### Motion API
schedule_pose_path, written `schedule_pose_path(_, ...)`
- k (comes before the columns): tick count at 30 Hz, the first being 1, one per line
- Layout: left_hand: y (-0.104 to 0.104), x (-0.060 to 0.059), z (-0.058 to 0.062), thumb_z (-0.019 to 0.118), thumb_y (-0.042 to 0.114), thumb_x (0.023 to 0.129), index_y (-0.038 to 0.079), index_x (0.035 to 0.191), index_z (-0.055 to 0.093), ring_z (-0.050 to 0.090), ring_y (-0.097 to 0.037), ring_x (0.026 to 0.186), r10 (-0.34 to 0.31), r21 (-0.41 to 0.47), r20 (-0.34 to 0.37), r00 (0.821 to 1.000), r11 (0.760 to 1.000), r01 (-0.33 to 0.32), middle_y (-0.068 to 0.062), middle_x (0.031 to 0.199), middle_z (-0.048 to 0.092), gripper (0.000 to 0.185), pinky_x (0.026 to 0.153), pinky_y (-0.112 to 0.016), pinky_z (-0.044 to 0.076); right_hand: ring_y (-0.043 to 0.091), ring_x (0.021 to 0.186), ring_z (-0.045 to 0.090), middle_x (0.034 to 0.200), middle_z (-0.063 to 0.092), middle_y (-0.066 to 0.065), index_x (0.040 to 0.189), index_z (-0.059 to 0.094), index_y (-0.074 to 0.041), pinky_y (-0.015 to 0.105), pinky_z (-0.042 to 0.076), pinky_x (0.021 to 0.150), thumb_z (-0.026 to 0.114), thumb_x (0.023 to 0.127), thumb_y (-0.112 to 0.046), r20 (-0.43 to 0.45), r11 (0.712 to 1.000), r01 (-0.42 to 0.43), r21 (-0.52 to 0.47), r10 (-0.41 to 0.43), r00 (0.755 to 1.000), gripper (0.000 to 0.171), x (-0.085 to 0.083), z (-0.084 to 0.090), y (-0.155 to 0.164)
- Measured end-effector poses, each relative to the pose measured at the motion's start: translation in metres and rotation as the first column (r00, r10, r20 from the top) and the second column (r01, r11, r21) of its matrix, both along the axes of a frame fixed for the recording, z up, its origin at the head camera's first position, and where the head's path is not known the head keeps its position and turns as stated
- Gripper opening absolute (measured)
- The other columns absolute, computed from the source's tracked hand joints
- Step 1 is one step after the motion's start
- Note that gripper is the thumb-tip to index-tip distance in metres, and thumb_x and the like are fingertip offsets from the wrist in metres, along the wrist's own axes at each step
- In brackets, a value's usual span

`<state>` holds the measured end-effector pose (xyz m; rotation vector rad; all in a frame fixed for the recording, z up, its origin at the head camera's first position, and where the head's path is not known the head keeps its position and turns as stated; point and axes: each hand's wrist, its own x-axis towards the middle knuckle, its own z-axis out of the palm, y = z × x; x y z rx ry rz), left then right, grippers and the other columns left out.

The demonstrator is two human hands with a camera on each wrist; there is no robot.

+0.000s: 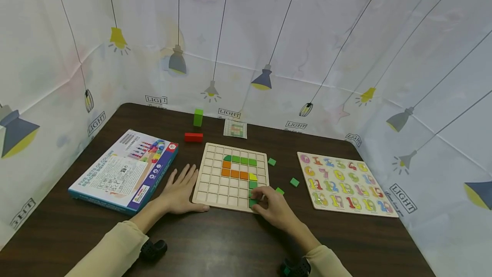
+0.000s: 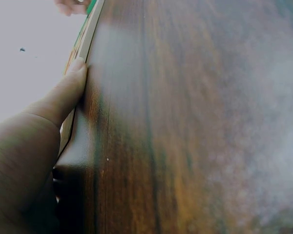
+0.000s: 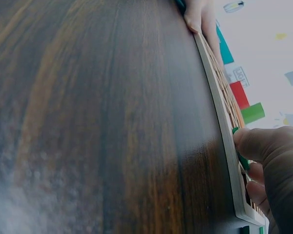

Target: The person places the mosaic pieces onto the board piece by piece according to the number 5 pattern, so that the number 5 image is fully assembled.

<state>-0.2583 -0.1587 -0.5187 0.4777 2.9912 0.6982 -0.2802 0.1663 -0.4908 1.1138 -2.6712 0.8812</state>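
A wooden grid board [image 1: 215, 183] lies in the middle of the dark table, with green, orange and yellow tiles [image 1: 239, 168] set in its cells. My left hand [image 1: 183, 191] lies flat on the table against the board's left edge, fingers straight; its thumb [image 2: 71, 87] touches the board's rim [image 2: 90, 34]. My right hand [image 1: 258, 198] is at the board's near right corner and pinches a small green tile [image 1: 252, 202] down at the cells there. In the right wrist view the thumb [image 3: 256, 141] covers most of that green tile [image 3: 242, 161] at the board's rim [image 3: 219, 107].
Three loose green tiles [image 1: 294, 182] lie right of the board. A red block [image 1: 193, 137], an upright green block [image 1: 197, 117] and a pattern card [image 1: 235, 129] sit behind it. A flat toy box [image 1: 124, 170] lies left, a number puzzle [image 1: 346, 183] right. Curtain walls enclose the table.
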Motion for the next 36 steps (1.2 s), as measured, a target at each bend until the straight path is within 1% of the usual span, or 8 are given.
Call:
schedule_pose_path(9, 0.000, 0.000, 0.002, 0.045, 0.088, 0.066, 0.002, 0.151, 0.014, -0.003, -0.031, 0.143, 0.003, -0.011, -0.003, 1.000, 1.000, -0.003, -0.015, 0.157, 0.004, 0.124, 0.108, -0.055, -0.007, 0.011, 0.079, 0.057, 0.095, 0.060, -0.001, 0.112, 0.060, -0.008, 0.026, 0.050, 0.066, 0.077, 0.078, -0.008, -0.031, 0.999, -0.022, -0.023, 0.022, 0.999, 0.037, 0.000, 0.000, 0.001)
schedule_pose_path(13, 0.000, 0.001, 0.003, 0.046, 0.087, 0.066, 0.002, 0.151, 0.014, -0.003, -0.031, 0.143, 0.008, -0.010, 0.006, 1.000, 1.000, -0.007, -0.014, 0.157, 0.004, 0.124, 0.108, -0.055, -0.007, 0.009, 0.074, 0.057, 0.092, 0.062, 0.000, 0.109, 0.061, -0.006, 0.025, 0.049, 0.062, 0.076, 0.080, -0.007, -0.092, 0.996, -0.045, -0.077, 0.038, 0.995, 0.033, -0.006, -0.002, 0.004)
schedule_pose_path(16, 0.000, 0.001, 0.004, 0.047, 0.087, 0.066, 0.002, 0.151, 0.014, -0.003, -0.031, 0.143, 0.009, -0.008, 0.009, 1.000, 1.000, -0.009, -0.014, 0.157, 0.004, 0.124, 0.108, -0.055, -0.008, 0.010, 0.069, 0.057, 0.088, 0.064, 0.001, 0.106, 0.063, -0.005, 0.026, 0.049, 0.057, 0.073, 0.081, -0.004, -0.147, 0.990, -0.029, -0.139, 0.009, 0.989, 0.027, -0.014, -0.004, 0.010)
schedule_pose_path(19, 0.000, 0.002, 0.005, 0.047, 0.086, 0.067, 0.002, 0.151, 0.014, -0.003, -0.031, 0.143, 0.009, -0.007, 0.011, 1.000, 1.000, -0.009, -0.015, 0.157, 0.004, 0.124, 0.108, -0.055, -0.008, 0.011, 0.068, 0.058, 0.086, 0.065, 0.000, 0.104, 0.064, -0.003, 0.027, 0.049, 0.055, 0.071, 0.082, -0.002, -0.155, 0.983, 0.034, -0.180, -0.063, 0.986, 0.023, -0.023, -0.005, 0.020)
schedule_pose_path(24, 0.000, 0.002, 0.005, 0.050, 0.085, 0.068, 0.001, 0.151, 0.014, -0.003, -0.032, 0.143, 0.010, -0.004, 0.016, 1.000, 1.000, -0.010, -0.015, 0.157, 0.004, 0.123, 0.108, -0.055, -0.008, 0.012, 0.070, 0.060, 0.084, 0.065, -0.002, 0.103, 0.064, -0.004, 0.027, 0.048, 0.056, 0.071, 0.082, -0.001, -0.120, 0.967, 0.170, -0.188, -0.194, 0.974, 0.022, -0.033, -0.007, 0.037)
schedule_pose_path(27, 0.000, 0.003, 0.005, 0.050, 0.084, 0.068, 0.001, 0.151, 0.014, -0.003, -0.031, 0.143, 0.011, -0.007, 0.019, 1.000, 1.000, -0.010, -0.015, 0.157, 0.004, 0.123, 0.108, -0.055, -0.007, 0.011, 0.071, 0.061, 0.083, 0.065, -0.002, 0.101, 0.064, -0.005, 0.027, 0.046, 0.058, 0.071, 0.080, 0.000, -0.113, 0.951, 0.244, -0.190, -0.268, 0.957, 0.022, -0.037, -0.008, 0.045)
schedule_pose_path(32, 0.001, 0.003, 0.006, 0.050, 0.085, 0.068, 0.001, 0.151, 0.014, -0.003, -0.032, 0.143, 0.009, -0.009, 0.029, 1.000, 1.000, -0.009, -0.015, 0.157, 0.003, 0.123, 0.108, -0.055, -0.007, 0.012, 0.072, 0.061, 0.082, 0.066, 0.001, 0.099, 0.065, -0.003, 0.028, 0.047, 0.060, 0.070, 0.079, 0.004, -0.137, 0.925, 0.330, -0.189, -0.357, 0.924, 0.022, -0.044, -0.011, 0.055)
schedule_pose_path(36, 0.001, 0.002, 0.005, 0.050, 0.085, 0.067, 0.001, 0.150, 0.014, -0.003, -0.032, 0.142, 0.006, -0.006, 0.031, 1.000, 1.000, -0.006, -0.015, 0.157, 0.003, 0.123, 0.108, -0.056, -0.007, 0.016, 0.072, 0.062, 0.082, 0.067, 0.004, 0.098, 0.065, -0.002, 0.028, 0.046, 0.057, 0.071, 0.077, 0.004, -0.132, 0.890, 0.411, -0.199, -0.440, 0.888, 0.023, -0.049, -0.013, 0.063)
